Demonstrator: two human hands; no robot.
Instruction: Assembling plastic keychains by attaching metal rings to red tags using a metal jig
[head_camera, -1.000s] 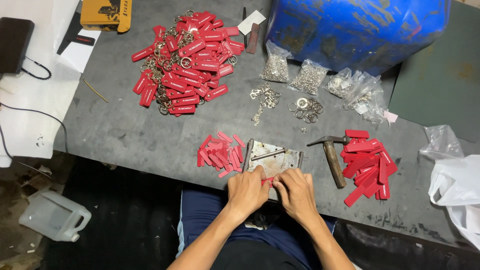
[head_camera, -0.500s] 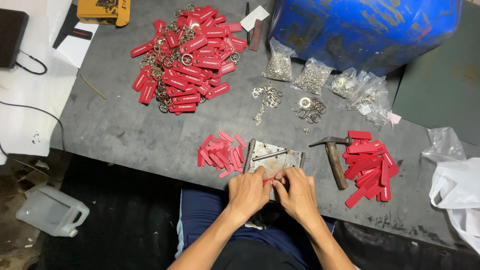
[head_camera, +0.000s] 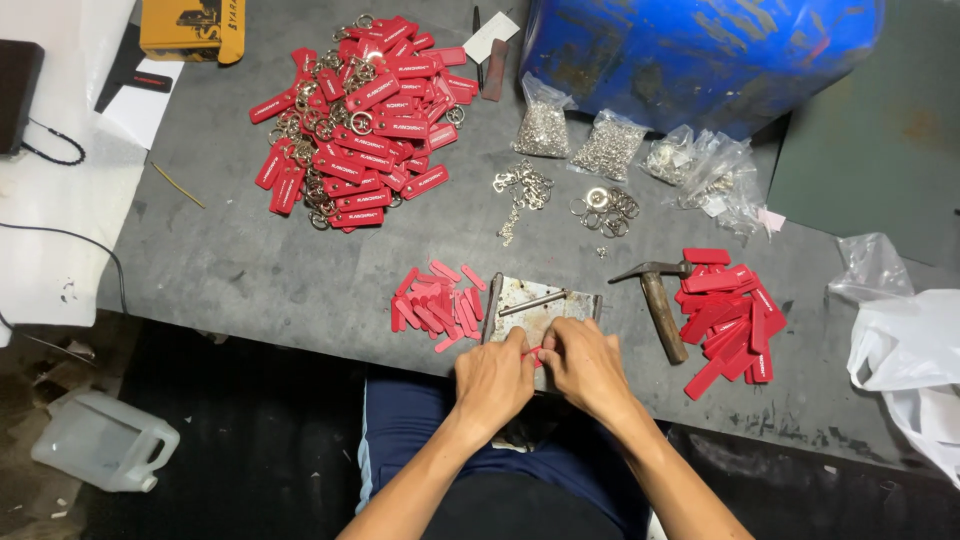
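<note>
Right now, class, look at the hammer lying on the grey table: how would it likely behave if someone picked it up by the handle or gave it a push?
The hammer would probably feel head-heavy, since a metal head tops a wooden handle. It looks rigid, so no flopping. Lying flat beside the pile of red strips, it would likely slide or pivot rather than roll.

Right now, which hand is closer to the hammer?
The right hand. It sits just left of the hammer, close to its wooden handle. The left hand is farther away, on the other side of the right hand, both pinching a small red piece.
</note>
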